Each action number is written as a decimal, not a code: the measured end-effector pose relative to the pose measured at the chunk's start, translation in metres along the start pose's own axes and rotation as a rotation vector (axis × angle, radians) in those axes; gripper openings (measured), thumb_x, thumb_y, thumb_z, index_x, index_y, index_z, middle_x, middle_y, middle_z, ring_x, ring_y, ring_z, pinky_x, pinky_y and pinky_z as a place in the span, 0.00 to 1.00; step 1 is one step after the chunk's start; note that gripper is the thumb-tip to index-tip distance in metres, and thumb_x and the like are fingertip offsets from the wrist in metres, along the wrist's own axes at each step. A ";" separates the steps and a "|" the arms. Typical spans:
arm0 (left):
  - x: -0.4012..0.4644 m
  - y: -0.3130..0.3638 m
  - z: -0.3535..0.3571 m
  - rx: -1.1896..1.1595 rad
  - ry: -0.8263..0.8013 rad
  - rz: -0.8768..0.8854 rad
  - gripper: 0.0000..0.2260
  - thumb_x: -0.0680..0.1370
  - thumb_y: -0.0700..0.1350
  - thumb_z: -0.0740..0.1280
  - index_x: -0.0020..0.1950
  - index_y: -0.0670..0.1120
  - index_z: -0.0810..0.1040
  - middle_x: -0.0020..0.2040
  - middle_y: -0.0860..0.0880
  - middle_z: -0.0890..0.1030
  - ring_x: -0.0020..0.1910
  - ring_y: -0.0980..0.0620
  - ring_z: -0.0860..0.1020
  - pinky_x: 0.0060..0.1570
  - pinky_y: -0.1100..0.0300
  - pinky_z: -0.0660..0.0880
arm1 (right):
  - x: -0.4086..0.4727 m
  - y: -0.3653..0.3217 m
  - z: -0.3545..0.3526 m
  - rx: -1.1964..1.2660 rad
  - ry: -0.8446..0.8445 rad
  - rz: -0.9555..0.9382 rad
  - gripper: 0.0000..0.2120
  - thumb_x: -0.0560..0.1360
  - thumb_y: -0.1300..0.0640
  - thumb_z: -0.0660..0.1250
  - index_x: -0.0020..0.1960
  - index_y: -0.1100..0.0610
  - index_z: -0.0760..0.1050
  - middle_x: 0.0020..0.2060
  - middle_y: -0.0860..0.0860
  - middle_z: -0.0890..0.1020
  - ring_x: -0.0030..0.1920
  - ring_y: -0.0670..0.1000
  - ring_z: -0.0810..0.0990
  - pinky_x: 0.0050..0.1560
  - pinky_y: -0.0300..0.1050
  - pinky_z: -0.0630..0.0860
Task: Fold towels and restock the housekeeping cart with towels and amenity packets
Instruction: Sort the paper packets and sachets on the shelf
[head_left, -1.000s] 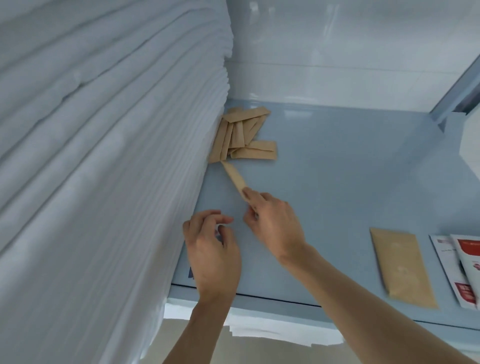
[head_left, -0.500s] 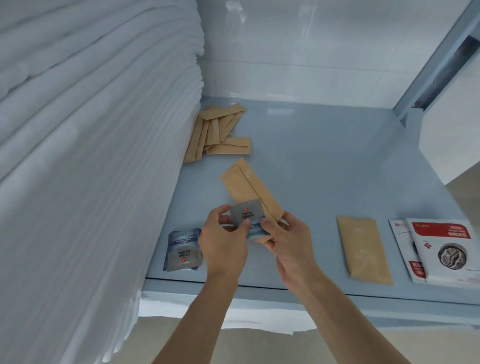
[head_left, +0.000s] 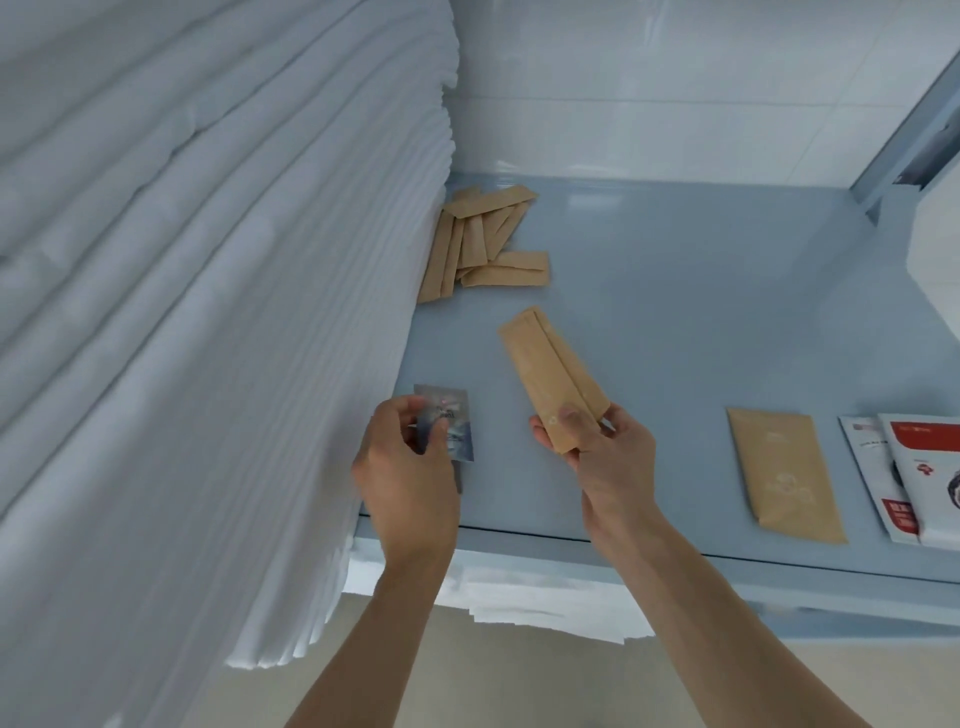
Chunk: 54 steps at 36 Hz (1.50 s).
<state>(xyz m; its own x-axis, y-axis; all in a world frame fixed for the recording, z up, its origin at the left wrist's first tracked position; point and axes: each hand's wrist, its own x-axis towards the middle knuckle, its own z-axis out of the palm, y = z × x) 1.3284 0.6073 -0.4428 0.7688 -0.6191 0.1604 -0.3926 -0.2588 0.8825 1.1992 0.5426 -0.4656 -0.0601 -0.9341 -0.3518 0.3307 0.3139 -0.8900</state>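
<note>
Head view: left hand pinches silver-blue foil sachet, print blurred; right hand grips plain brown paper packets at centre frame.

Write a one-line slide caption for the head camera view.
Left hand holds a silver sachet, right hand a kraft packet, above the blue shelf beside stacked white towels.

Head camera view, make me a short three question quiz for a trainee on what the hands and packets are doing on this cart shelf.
1. True or false: the left hand holds a silver sachet.
2. What does the right hand hold?
A. a brown paper packet
B. a folded towel
C. a red-and-white packet
3. Fill in: the pile of narrow brown packets lies against the stack of white ____.

Key: 1 true; 2 A; 3 towels.
</note>
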 end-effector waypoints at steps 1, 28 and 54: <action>0.000 -0.004 -0.004 0.059 0.007 0.052 0.07 0.75 0.36 0.73 0.51 0.44 0.80 0.44 0.50 0.81 0.37 0.58 0.76 0.39 0.79 0.68 | -0.002 0.002 0.003 -0.002 -0.005 0.001 0.05 0.77 0.67 0.66 0.52 0.64 0.78 0.44 0.55 0.86 0.41 0.57 0.87 0.50 0.49 0.83; -0.013 0.028 0.037 -0.209 -0.375 -0.327 0.06 0.74 0.46 0.75 0.44 0.46 0.79 0.39 0.50 0.83 0.40 0.52 0.82 0.38 0.57 0.80 | -0.039 0.007 -0.014 -0.196 -0.171 -0.049 0.11 0.72 0.58 0.76 0.51 0.62 0.79 0.39 0.54 0.86 0.39 0.52 0.85 0.39 0.42 0.81; -0.049 0.030 0.042 -1.406 -1.226 -0.928 0.39 0.74 0.76 0.57 0.60 0.41 0.79 0.34 0.50 0.60 0.26 0.55 0.57 0.24 0.63 0.58 | -0.054 -0.017 -0.082 0.277 -0.056 0.225 0.17 0.82 0.56 0.55 0.35 0.55 0.67 0.23 0.49 0.62 0.23 0.48 0.61 0.23 0.39 0.60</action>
<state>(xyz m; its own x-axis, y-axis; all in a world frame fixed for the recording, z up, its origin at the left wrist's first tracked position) 1.2573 0.5986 -0.4427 -0.4203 -0.8816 -0.2146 0.8430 -0.4669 0.2671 1.1200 0.6012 -0.4553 0.0923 -0.8573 -0.5064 0.5727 0.4618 -0.6774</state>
